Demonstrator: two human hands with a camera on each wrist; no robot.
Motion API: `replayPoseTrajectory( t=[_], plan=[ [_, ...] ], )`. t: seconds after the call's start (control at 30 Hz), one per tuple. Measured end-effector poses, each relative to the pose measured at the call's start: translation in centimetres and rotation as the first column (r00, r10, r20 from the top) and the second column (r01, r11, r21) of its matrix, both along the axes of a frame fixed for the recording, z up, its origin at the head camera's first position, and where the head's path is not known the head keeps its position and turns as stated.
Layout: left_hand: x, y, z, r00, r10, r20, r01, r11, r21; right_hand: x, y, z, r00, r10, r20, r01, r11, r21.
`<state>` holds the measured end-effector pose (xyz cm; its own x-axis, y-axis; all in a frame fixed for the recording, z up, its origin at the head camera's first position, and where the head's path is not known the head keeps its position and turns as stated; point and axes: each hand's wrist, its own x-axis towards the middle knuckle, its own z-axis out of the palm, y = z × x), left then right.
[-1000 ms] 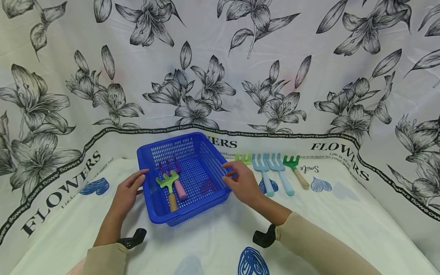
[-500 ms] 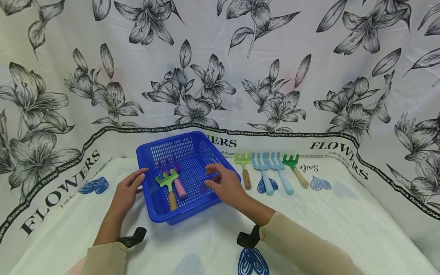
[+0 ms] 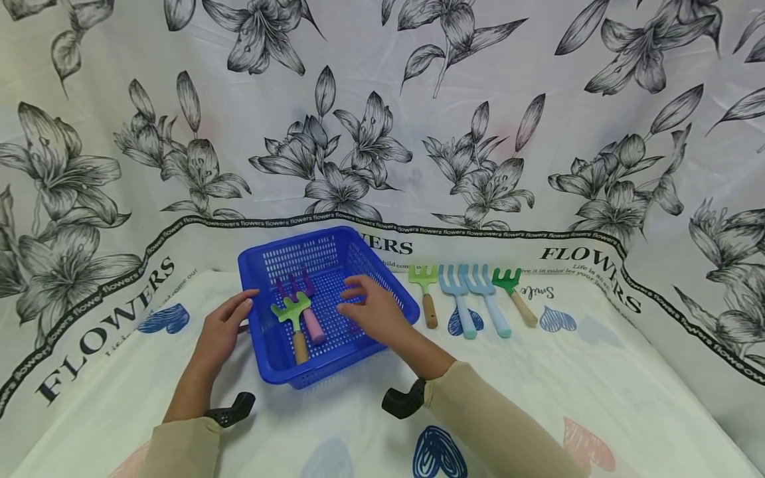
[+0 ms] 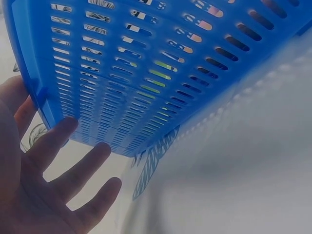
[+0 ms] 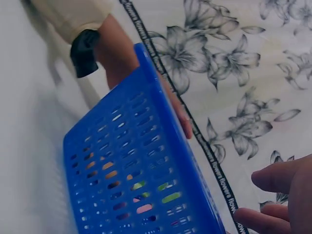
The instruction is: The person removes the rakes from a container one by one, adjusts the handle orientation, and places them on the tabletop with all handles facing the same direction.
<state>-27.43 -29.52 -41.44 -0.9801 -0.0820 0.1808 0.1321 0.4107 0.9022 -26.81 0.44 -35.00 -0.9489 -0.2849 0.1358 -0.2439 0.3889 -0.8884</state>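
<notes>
A blue plastic basket (image 3: 335,358) with slotted walls holds two toy garden forks: a light green one (image 3: 295,318) with a wooden handle and a purple one (image 3: 313,325) with a pink handle. My left hand (image 3: 218,332) is at the basket's left rim. Its spread fingers stand along the outer wall in the left wrist view. Over the basket's right part is my right hand (image 3: 375,311), fingers loosely bent with nothing between them. It hides part of the basket floor.
Right of the basket several more forks lie in a row: a light green one (image 3: 427,299), light blue ones (image 3: 460,302) (image 3: 490,302) and a dark green one (image 3: 515,299). The patterned cloth (image 3: 335,159) rises behind them. My wrists carry black mounts (image 3: 402,399).
My right hand has moved left from beside the basket's right rim to over its inside, uncovering the light green fork outside. My left hand has stayed at the left rim.
</notes>
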Motion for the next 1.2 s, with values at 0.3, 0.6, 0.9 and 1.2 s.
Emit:
replayPoseTrajectory(
  t=[0.3,0.6,0.9,1.2],
  plan=[
    [0.1,0.1,-0.1,1.0,0.014,-0.005,-0.014,1.0,0.004,-1.8,-1.3,-0.3,0.989,0.146,0.006,-0.146,0.983,0.116],
    [0.2,0.2,-0.2,1.0,0.023,0.0,-0.023,1.0,0.012,-3.3,-1.9,-0.8,0.914,0.389,0.115,-0.406,0.883,0.234],
    [0.1,0.1,-0.1,0.999,0.031,-0.006,-0.031,0.999,0.023,-4.0,-2.3,-1.0,0.829,0.511,0.226,-0.554,0.805,0.212],
    [0.1,0.3,-0.4,0.999,0.036,-0.021,-0.035,0.999,0.031,-4.7,-3.0,-1.5,0.842,0.478,0.25,-0.538,0.776,0.328]
  ],
)
